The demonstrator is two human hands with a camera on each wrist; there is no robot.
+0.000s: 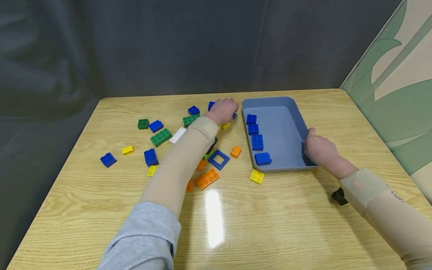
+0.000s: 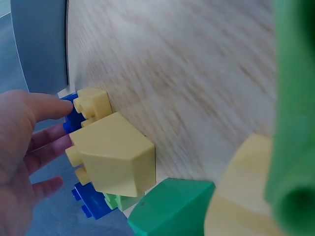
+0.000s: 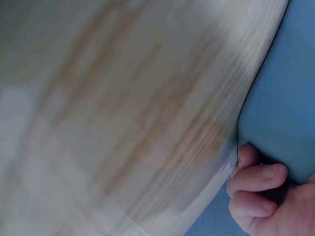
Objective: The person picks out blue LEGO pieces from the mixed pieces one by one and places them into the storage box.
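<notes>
My left hand (image 1: 224,111) reaches to the back of the table, just left of the blue-grey tray (image 1: 281,131). In the left wrist view its thumb and fingers pinch a blue brick (image 2: 73,118). Right beside that brick stand a small yellow brick (image 2: 96,102) and a larger yellow brick (image 2: 115,155). Another blue brick (image 2: 93,200) lies under the hand. On the tray's near right side, my right hand (image 1: 320,150) grips the wall, with fingers (image 3: 256,178) curled at the edge. Several blue bricks (image 1: 257,142) form a column along the tray's left side.
Left of the tray are scattered green bricks (image 1: 161,137), a white brick (image 1: 178,135), orange bricks (image 1: 207,179) and more blue ones (image 1: 150,157). A blue square frame (image 1: 219,159) lies mid-table. One yellow brick (image 1: 257,176) sits by the tray's near left corner.
</notes>
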